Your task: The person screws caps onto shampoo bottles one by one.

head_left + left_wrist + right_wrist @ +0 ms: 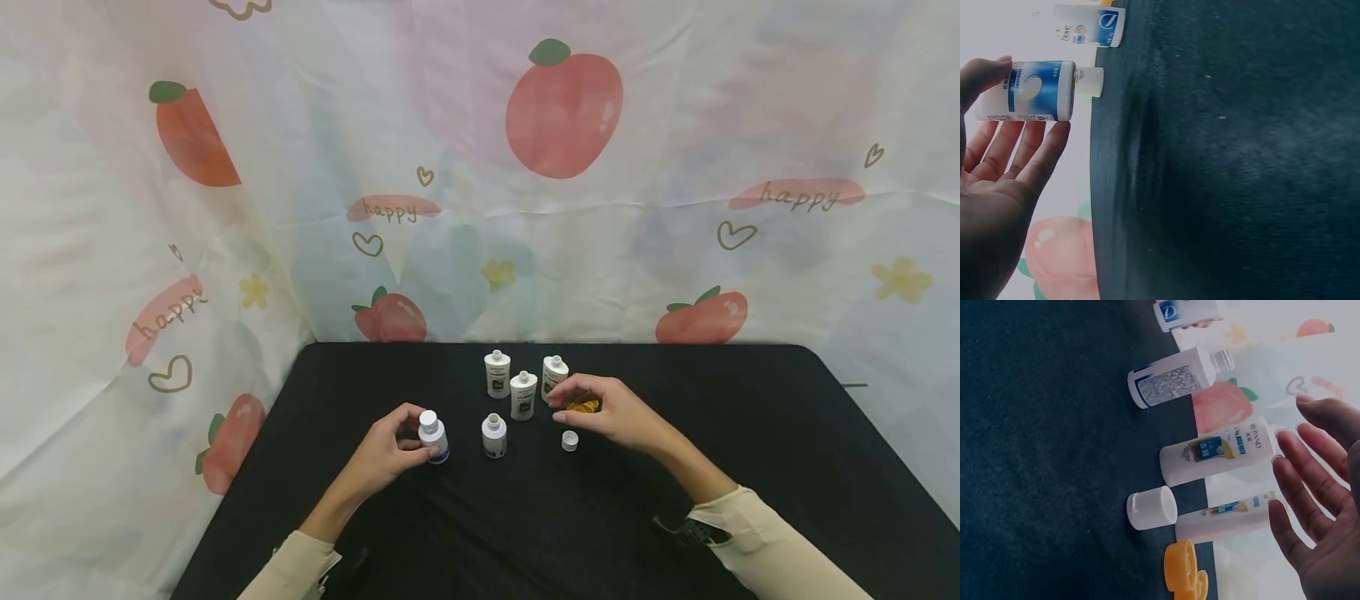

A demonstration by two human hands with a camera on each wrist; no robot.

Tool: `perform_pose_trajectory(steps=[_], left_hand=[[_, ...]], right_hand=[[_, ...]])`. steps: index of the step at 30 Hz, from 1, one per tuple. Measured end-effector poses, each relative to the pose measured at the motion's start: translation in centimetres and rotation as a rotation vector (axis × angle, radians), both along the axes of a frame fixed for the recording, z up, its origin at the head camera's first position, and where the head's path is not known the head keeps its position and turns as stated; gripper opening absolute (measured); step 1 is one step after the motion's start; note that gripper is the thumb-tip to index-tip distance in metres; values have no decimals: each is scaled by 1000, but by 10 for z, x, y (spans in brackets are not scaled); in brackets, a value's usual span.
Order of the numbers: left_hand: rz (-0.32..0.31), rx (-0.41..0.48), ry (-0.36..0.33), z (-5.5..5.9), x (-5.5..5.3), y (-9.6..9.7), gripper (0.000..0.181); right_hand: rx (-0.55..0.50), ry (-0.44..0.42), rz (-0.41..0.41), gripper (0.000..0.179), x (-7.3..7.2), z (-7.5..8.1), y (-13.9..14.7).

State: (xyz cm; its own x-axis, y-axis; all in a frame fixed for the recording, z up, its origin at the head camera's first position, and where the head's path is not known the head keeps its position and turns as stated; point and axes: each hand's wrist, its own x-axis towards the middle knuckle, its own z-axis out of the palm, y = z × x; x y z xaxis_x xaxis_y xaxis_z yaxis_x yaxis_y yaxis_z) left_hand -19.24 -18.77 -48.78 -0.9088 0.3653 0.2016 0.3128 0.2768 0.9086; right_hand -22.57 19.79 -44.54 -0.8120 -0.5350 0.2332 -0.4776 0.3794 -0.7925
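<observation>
My left hand holds a small white bottle with a white cap on top, thumb on one side and fingers on the other. A blue label shows on this bottle in the left wrist view. To its right stands a similar white bottle with a bare threaded neck. My right hand is held over the right side of the group, fingers spread with nothing between them in the right wrist view. Near it are a loose white cap and yellow-orange caps, partly hidden by the hand.
Three taller white bottles stand upright further back: a left one, a middle one and a right one, all with uncovered necks. The black table ends at a printed curtain behind and to the left.
</observation>
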Motion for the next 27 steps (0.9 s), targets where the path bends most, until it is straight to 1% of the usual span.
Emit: perform_pose_trajectory(steps=[3, 7, 13, 19, 27], left_hand=[[-25, -4, -11, -3, 1, -1, 43], [-40, -23, -32, -7, 2, -2, 43], [-33, -57, -95, -10, 5, -2, 43], [-58, -63, -102, -16, 6, -2, 42], [-78, -56, -138, -17, 9, -2, 44]], right_hand=[[-4, 11, 4, 29, -1, -4, 2], [-5, 1, 0, 26, -2, -9, 5], [-8, -19, 16, 25, -1, -14, 8], [-16, -14, 29, 24, -1, -17, 9], [-10, 4, 27, 24, -1, -24, 11]])
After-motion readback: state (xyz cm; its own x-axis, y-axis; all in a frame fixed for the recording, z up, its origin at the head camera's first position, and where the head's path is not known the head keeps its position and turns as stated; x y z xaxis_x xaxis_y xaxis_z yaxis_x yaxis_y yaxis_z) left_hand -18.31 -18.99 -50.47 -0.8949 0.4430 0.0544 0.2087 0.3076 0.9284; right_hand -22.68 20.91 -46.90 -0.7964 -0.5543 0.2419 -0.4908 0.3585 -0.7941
